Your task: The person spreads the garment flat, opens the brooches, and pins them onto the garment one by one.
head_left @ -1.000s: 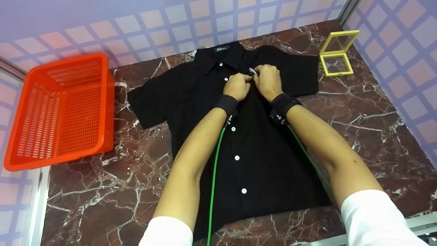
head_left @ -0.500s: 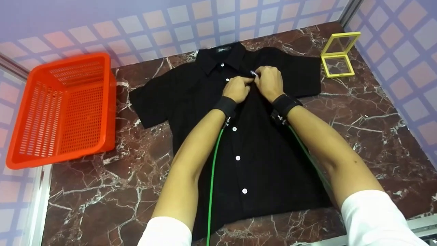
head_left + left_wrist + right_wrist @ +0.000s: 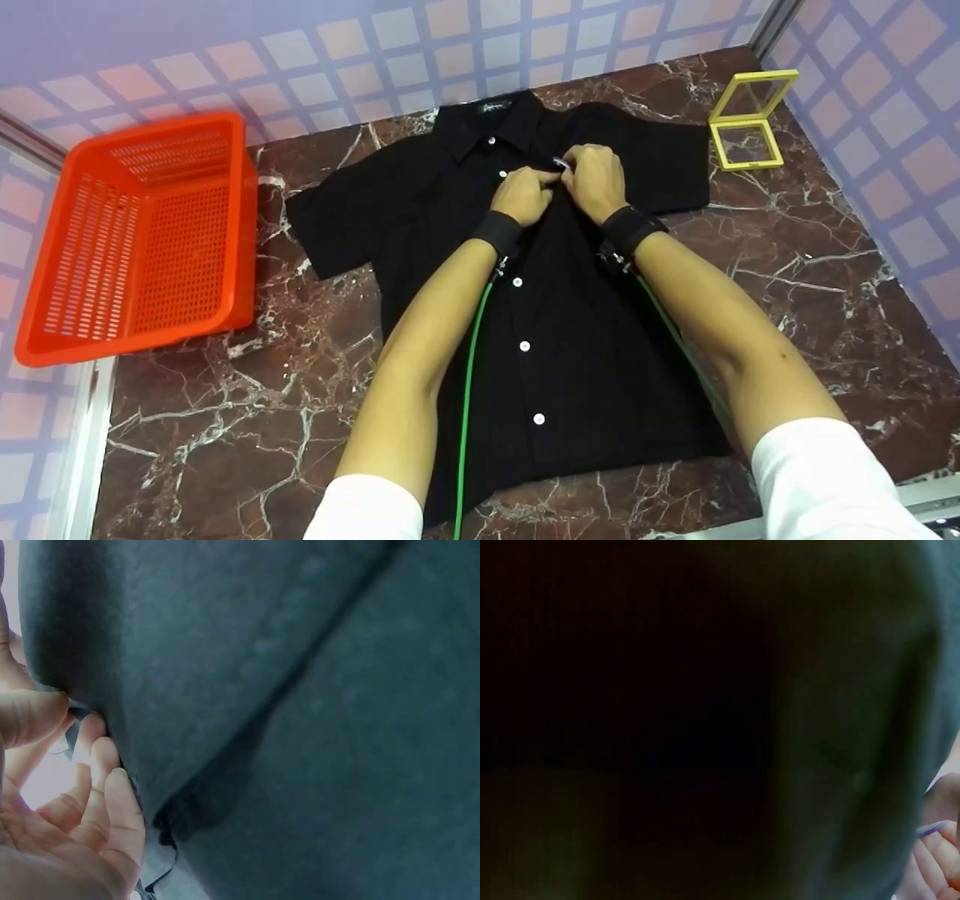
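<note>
A black short-sleeved shirt (image 3: pixel 450 217) lies spread out, with white buttons down its front. At its chest my left hand (image 3: pixel 523 196) pinches the fabric, index finger stretched toward the right hand. My right hand (image 3: pixel 598 180) holds a small shiny, purplish-silver piece (image 3: pixel 561 162) against the cloth. Its exact kind cannot be made out. In the left wrist view, fingers (image 3: pixel 124 817) grip the edge of the dark cloth, which covers most of the picture. Dark cloth fills the right wrist view too, with a purplish rim (image 3: pixel 931 828) by the fingers at its right edge.
An orange perforated basket (image 3: pixel 180 247) stands at the left. A yellow frame-like case (image 3: pixel 750 165) with clear panels sits with its lid raised at the back right. The reddish marble table (image 3: pixel 225 420) meets patterned walls. A green cable (image 3: pixel 467 405) trails from the left wrist.
Both hands stay at the same spot on the shirt's chest. Less of the shiny piece shows beside the right fingers than a second ago. The view has shifted slightly.
</note>
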The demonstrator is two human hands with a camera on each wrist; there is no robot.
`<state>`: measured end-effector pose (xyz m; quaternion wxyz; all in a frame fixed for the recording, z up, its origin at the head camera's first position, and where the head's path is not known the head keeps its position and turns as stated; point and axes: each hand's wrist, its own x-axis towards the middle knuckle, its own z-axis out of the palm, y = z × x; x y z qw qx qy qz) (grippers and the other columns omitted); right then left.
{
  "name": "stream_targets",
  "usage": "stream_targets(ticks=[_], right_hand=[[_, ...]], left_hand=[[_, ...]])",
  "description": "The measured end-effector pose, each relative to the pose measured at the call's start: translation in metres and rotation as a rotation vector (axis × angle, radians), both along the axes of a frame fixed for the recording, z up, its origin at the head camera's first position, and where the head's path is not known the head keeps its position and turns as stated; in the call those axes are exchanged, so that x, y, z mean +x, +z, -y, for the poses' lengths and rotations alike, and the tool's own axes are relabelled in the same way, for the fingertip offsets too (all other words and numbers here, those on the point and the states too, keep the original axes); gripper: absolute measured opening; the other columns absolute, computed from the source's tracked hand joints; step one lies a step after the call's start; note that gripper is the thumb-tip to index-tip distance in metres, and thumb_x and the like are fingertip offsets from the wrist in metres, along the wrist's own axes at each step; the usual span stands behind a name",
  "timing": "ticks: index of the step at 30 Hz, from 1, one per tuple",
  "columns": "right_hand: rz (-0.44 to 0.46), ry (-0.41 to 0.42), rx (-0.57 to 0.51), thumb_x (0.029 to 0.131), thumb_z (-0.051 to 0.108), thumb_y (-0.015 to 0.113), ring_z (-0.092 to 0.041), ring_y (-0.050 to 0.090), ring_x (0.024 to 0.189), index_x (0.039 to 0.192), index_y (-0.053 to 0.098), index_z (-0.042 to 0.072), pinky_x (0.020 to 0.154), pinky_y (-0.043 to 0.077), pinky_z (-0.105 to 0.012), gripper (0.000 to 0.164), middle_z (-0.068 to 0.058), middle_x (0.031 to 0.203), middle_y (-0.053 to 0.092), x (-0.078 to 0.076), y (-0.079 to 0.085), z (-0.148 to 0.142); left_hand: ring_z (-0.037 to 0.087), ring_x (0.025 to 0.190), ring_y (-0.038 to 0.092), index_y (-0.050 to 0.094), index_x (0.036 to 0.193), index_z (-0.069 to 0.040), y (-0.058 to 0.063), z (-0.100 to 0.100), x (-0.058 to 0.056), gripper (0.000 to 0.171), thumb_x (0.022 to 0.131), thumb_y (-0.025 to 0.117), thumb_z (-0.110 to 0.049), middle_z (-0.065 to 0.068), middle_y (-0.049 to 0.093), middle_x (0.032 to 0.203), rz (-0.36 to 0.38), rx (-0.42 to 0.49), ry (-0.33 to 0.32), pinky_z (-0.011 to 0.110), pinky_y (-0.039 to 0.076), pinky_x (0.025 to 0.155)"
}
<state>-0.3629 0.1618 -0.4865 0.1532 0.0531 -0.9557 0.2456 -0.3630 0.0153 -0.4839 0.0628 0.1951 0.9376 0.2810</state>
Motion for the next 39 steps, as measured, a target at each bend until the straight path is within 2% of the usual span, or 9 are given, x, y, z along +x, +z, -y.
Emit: stream_targets(ticks=[10, 17, 29, 34, 39], right_hand=[[0.016, -0.005, 0.015, 0.077, 0.008, 0.063, -0.036, 0.061, 0.089, 0.091, 0.07, 0.004, 0.078, 0.047, -0.047, 0.016, -0.014, 0.091, 0.067, 0.0012, 0.0002, -0.0014], [0.029, -0.004, 0.02, 0.079, 0.01, 0.063, -0.037, 0.061, 0.089, 0.092, 0.069, 0.002, 0.077, 0.047, -0.047, 0.016, -0.016, 0.092, 0.067, 0.001, 0.0018, 0.0001], [0.034, -0.005, 0.011, 0.079, 0.01, 0.064, -0.036, 0.062, 0.089, 0.092, 0.07, 0.004, 0.077, 0.048, -0.046, 0.016, -0.014, 0.092, 0.067, 0.0023, 0.0023, -0.0006], [0.031, -0.008, 0.001, 0.079, 0.009, 0.063, -0.034, 0.062, 0.09, 0.092, 0.071, 0.006, 0.078, 0.048, -0.046, 0.016, -0.012, 0.092, 0.067, 0.0028, 0.0011, -0.0011], [0.0, 0.018, -0.016, 0.077, 0.003, 0.063, -0.032, 0.06, 0.088, 0.089, 0.072, 0.005, 0.079, 0.047, -0.044, 0.015, -0.011, 0.089, 0.064, 0.0036, -0.0005, -0.0026]], left_hand=[[0.013, 0.111, 0.054, 0.06, 0.124, -0.029, -0.002, -0.0003, 0.0013, 0.038, 0.088, 0.057, -0.015, -0.004, 0.061, 0.12, -0.024, -0.019, -0.01, 0.027, 0.041, 0.093], [0.017, 0.104, 0.056, 0.058, 0.126, -0.028, -0.0005, 0.0006, 0.0033, 0.04, 0.088, 0.058, -0.016, 0.002, 0.062, 0.114, -0.014, -0.018, -0.001, 0.03, 0.043, 0.089], [0.016, 0.101, 0.055, 0.058, 0.127, -0.025, 0.0011, 0.0007, 0.0046, 0.04, 0.088, 0.058, -0.016, 0.002, 0.062, 0.113, 0.004, -0.017, -0.005, 0.029, 0.042, 0.089], [0.016, 0.105, 0.054, 0.056, 0.129, -0.024, 0.001, 0.0008, 0.0059, 0.041, 0.088, 0.057, -0.016, 0.001, 0.061, 0.118, 0.01, -0.024, -0.014, 0.029, 0.041, 0.091], [0.018, 0.11, 0.051, 0.056, 0.13, -0.023, 0.0008, 0.0006, 0.0062, 0.041, 0.089, 0.056, -0.018, 0.001, 0.058, 0.123, 0.01, -0.085, -0.008, 0.03, 0.039, 0.095]])
